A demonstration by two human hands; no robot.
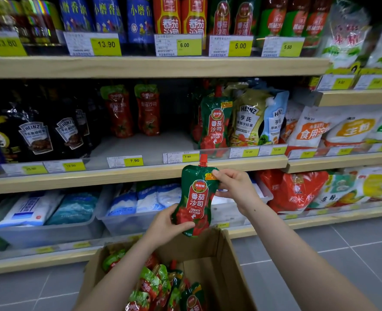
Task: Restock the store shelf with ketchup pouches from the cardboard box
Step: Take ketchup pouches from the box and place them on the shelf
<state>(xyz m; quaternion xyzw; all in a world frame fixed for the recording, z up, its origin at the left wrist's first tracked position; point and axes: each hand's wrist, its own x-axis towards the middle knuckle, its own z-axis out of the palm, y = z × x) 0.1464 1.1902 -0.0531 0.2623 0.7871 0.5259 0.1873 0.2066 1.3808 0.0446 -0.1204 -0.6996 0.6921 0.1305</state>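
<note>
A green and red ketchup pouch [196, 198] with a red cap is held upright in front of the middle shelf [118, 173]. My left hand [169, 225] grips its lower left edge. My right hand [234, 189] pinches its upper right corner. Below, the open cardboard box [228, 265] holds several more pouches [160, 288]. On the middle shelf a matching pouch [214, 124] stands at the right of a bare gap [158, 144], and two red pouches [132, 111] stand at the back left of it.
Black Heinz pouches [48, 133] fill the shelf's left, Heinz dressing pouches [250, 117] its right. Bottles line the top shelf [154, 66]. Plastic bins of salt bags [51, 212] sit on the lower shelf. Grey floor tiles [342, 254] lie right of the box.
</note>
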